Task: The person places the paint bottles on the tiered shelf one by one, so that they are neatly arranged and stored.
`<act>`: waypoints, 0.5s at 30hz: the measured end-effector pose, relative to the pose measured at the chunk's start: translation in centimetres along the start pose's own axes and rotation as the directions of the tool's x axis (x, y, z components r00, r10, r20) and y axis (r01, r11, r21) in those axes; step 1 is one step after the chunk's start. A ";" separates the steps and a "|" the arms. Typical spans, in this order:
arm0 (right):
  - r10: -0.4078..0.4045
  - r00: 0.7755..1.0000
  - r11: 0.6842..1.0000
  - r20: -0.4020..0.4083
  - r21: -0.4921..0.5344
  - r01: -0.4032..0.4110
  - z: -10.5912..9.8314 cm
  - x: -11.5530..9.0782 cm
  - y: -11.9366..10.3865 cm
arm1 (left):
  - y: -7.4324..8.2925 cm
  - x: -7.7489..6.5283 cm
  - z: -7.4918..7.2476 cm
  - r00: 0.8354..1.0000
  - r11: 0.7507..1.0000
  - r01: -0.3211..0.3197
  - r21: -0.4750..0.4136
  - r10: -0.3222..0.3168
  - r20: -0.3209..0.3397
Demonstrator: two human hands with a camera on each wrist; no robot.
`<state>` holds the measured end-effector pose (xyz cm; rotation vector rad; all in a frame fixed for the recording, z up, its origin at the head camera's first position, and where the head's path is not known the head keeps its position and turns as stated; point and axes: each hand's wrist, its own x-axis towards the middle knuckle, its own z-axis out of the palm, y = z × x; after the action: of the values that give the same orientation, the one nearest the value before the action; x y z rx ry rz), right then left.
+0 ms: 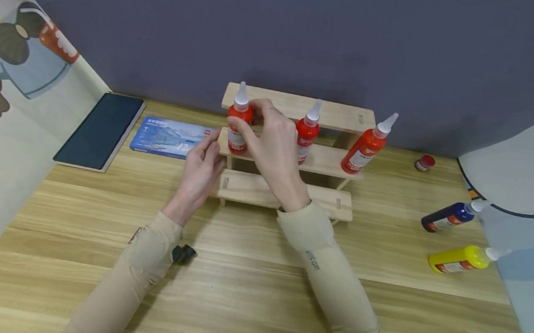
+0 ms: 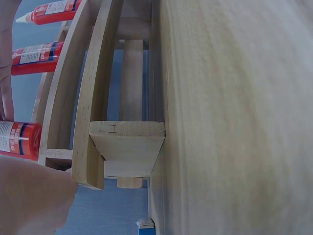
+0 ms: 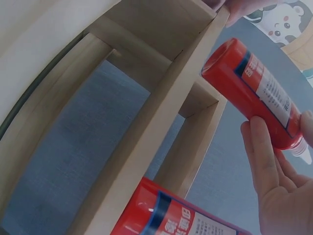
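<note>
Red plastic squeeze bottle (image 1: pixel 237 142) with a white cone-shaped nozzle is being held in the right hand (image 1: pixel 274 143), thumb and fingers closing round its body, over the middle tier's left end; whether its base is touching wood, I cannot tell. Below and left, the left hand (image 1: pixel 204 164) is pinching that end of the three-tiered pale wooden stand (image 1: pixel 258 188). Just right of the right hand a second red bottle (image 1: pixel 306 138) is standing close, and a third red bottle (image 1: pixel 363 152) is standing farther right. Beyond the left hand, a flat blue box (image 1: pixel 168 135) is lying on the wood-grained worktop (image 1: pixel 247 295). The right wrist view is showing the held bottle's round base; the left wrist view is revealing the stand's smooth, square-edged planks from the side.
</note>
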<state>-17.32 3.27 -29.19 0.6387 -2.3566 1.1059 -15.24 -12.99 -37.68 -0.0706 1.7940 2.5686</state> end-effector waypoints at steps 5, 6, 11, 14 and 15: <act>0.007 1.000 1.000 0.007 0.011 -0.007 0.2 0.2 -0.1 | 0.0 0.0 0.0 1.000 1.000 0.006 0.006 -0.006 -0.005; 0.011 1.000 1.000 0.010 0.015 -0.011 0.3 0.2 -0.2 | 0.0 0.0 0.0 1.000 1.000 0.008 0.005 -0.008 -0.006; 0.021 1.000 1.000 0.018 0.016 -0.021 0.5 0.4 -0.2 | 0.0 0.0 0.1 1.000 1.000 0.004 -0.009 -0.004 -0.006; 0.030 0.999 1.000 0.020 0.006 -0.030 0.6 0.5 -0.1 | 0.1 0.0 0.2 1.000 1.000 -0.001 -0.017 0.001 -0.003; 0.033 0.999 0.999 0.020 0.004 -0.033 0.7 0.6 -0.1 | 0.1 0.0 0.1 1.000 1.000 -0.001 -0.015 0.001 -0.002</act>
<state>-17.86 2.57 -29.17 0.6173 -2.3901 1.1235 -15.22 -12.88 -37.57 -0.0727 1.7760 2.5836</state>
